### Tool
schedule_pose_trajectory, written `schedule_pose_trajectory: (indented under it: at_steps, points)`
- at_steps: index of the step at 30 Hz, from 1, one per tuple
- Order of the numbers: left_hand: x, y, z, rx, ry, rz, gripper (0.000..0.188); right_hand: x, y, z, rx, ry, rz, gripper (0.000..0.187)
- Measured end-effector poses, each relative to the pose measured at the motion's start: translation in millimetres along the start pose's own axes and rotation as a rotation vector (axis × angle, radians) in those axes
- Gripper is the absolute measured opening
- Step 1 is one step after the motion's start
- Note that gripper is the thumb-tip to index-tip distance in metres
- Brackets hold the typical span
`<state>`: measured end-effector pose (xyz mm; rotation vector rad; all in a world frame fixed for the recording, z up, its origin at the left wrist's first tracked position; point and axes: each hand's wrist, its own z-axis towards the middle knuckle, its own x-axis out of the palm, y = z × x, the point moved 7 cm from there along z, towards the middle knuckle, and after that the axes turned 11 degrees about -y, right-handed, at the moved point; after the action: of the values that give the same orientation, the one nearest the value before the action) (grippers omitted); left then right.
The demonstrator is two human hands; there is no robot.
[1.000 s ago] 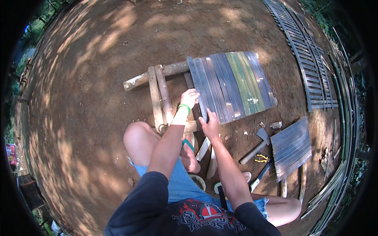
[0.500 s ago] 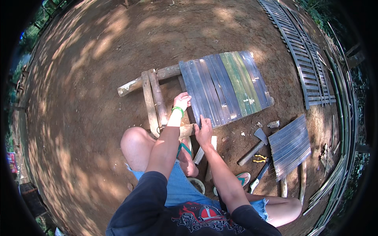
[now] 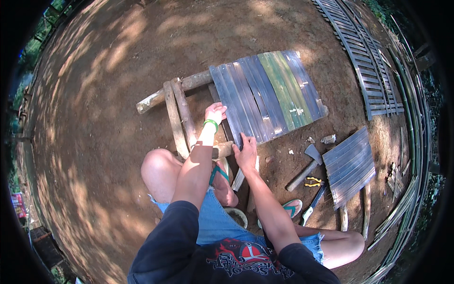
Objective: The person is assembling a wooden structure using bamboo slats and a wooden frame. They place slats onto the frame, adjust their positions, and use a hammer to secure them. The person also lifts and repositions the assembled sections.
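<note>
A slatted panel [image 3: 265, 97] of dark bluish-grey strips, some of them green, lies across two thick logs [image 3: 196, 80]. Its leftmost slat [image 3: 223, 97] runs along the panel's left edge. Partway down that slat, my left hand [image 3: 216, 113] has its fingers closed on the outer edge; a green band circles the wrist. My right hand [image 3: 245, 154] grips the same slat's near end, thumb on one side and fingers on the other. Parts of my fingertips are hidden under or behind the slat.
Two poles [image 3: 174, 116] lean across the logs at left. To my right lie an axe [image 3: 303, 174], yellow-handled pliers [image 3: 313, 181], a knife-like tool [image 3: 314, 205] and a smaller slatted panel [image 3: 349, 165]. Long slatted racks [image 3: 359, 52] and bamboo poles [image 3: 416, 156] line the right side. A bowl [image 3: 238, 217] sits by my foot.
The whole view has shifted slightly, so the panel appears a little higher and farther left. Both hands keep their places along the leftmost slat.
</note>
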<state>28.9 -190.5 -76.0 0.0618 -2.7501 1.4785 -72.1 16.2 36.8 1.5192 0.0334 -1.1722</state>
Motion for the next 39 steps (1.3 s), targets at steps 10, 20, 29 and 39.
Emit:
schedule_pose_trajectory:
  at_steps: [10,20,29,39]
  points:
    - [0.8,3.8,-0.5,-0.054,-0.002,-0.028,0.05,9.0,-66.2,-56.1,0.662,-0.026,0.588,0.033]
    - [6.4,-0.3,-1.1,-0.026,-0.014,0.007,0.044,35.5,-68.9,-62.0,0.966,0.115,0.911,0.025]
    - [5.2,2.3,-8.0,-0.043,0.017,0.007,0.055,32.9,-66.7,-59.9,0.912,0.131,0.841,0.02]
    - [4.4,12.8,4.9,-0.033,0.029,0.024,0.058,0.8,-84.1,-49.2,0.691,-0.001,0.409,0.033]
